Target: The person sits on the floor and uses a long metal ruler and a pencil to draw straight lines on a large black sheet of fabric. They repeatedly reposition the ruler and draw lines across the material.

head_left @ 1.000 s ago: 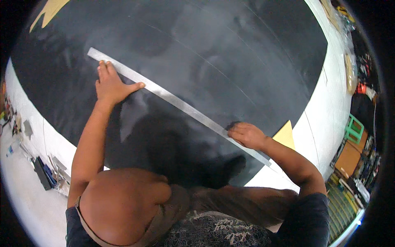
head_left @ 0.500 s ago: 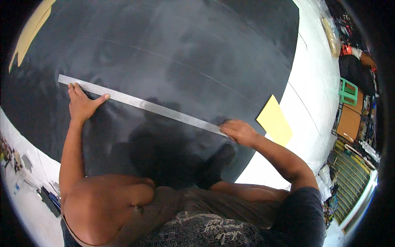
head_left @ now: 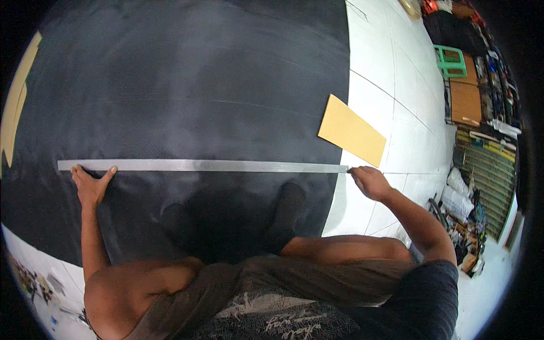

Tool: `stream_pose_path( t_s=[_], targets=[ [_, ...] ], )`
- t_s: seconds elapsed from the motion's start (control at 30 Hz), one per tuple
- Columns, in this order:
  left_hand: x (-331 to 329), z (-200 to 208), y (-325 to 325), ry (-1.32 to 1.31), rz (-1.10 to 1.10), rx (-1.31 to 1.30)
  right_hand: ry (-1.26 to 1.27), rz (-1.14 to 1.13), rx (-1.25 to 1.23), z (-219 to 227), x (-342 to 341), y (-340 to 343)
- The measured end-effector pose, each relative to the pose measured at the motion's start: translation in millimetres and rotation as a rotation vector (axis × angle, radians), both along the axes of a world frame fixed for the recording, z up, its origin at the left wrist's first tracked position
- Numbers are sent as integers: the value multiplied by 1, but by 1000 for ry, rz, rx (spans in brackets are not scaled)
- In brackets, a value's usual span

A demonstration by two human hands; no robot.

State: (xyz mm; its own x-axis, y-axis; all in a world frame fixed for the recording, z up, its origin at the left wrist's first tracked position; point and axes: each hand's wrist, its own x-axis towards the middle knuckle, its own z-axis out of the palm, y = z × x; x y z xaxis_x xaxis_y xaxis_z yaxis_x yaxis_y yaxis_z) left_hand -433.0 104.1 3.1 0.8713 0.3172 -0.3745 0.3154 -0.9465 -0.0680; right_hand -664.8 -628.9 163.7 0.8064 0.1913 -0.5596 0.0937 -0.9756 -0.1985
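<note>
A long silver metal straightedge [head_left: 204, 165] lies across a large black sheet [head_left: 187, 68]. Its right end reaches just past the sheet's right edge, over the white floor. Near its left end my left hand [head_left: 90, 186] touches the near edge, thumb and fingers spread apart. With fingers closed, my right hand [head_left: 371, 182] grips the right end; the fingertips hide whether anything else is in them. Just beyond that end, a yellow rectangular piece [head_left: 354, 130] lies partly on the black sheet and partly on the floor.
More yellow pieces [head_left: 17, 107] lie at the far left on the black sheet. White floor tiles [head_left: 391, 73] run along the right. Beyond them are a green plastic stool [head_left: 451, 61], a slatted grate [head_left: 484, 175] and cluttered bags [head_left: 456, 195]. My bent legs are at the near edge.
The straightedge has shifted right with both hands; its right end now passes the black sheet's edge. The view has turned, so the straightedge appears level instead of slanted.
</note>
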Motion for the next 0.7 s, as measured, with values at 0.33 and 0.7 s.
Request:
stream_pose_path(
  t_s=[0.33, 0.7],
  targets=[
    [-11, -15, 15, -134, -16, -12, 132, -454, 77, -4, -100, 41],
    [0, -25, 27, -135, 8, -159, -330, -314, 140, -108, -48, 85]
  ],
)
